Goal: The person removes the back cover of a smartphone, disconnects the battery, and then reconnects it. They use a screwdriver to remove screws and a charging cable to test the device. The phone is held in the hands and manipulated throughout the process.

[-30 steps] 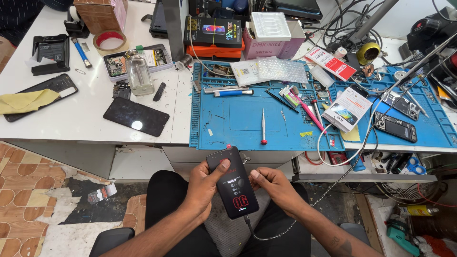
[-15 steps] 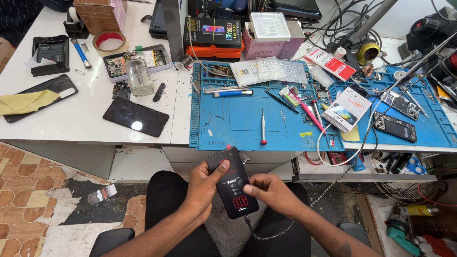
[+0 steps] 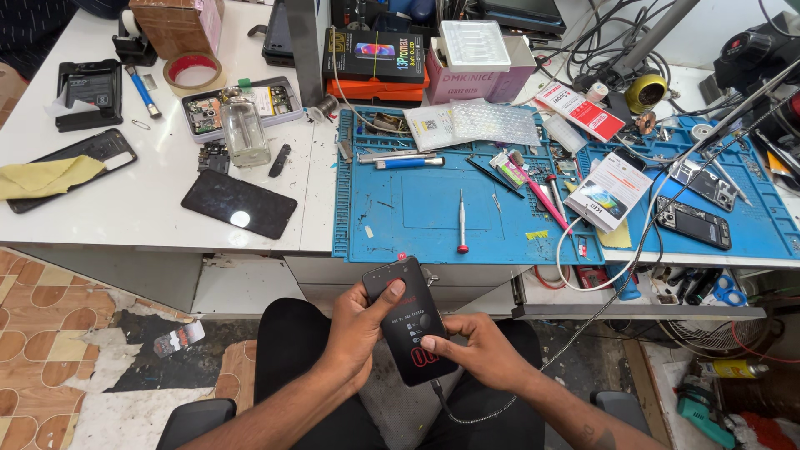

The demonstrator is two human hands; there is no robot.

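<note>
— Where was the black tester device point(image 3: 408, 332) at that moment?

— Over the person's lap, below the front edge of the surface point(image 3: 167, 208). The left hand point(image 3: 360, 323) had its grip clamped around the device's left side, thumb lying across the upper face. The right hand point(image 3: 477, 348) held the lower right edge, its grip closed on it too, with a fingertip resting on the face just above the red lit digits.

— Anything attached to it?

— A braided cable point(image 3: 583, 325) ran from the bottom end, curved under the right forearm and rose toward the right of the bench.

— And on top?

— A blue work mat point(image 3: 433, 208) with a red-handled screwdriver point(image 3: 462, 222) lying upright on it, near the front edge. Left of the mat lay a dark phone panel point(image 3: 239, 204), well apart from a yellow cloth point(image 3: 46, 177) draped over another phone. A small glass bottle point(image 3: 245, 131) stood just beside an open phone body point(image 3: 218, 107).
</note>
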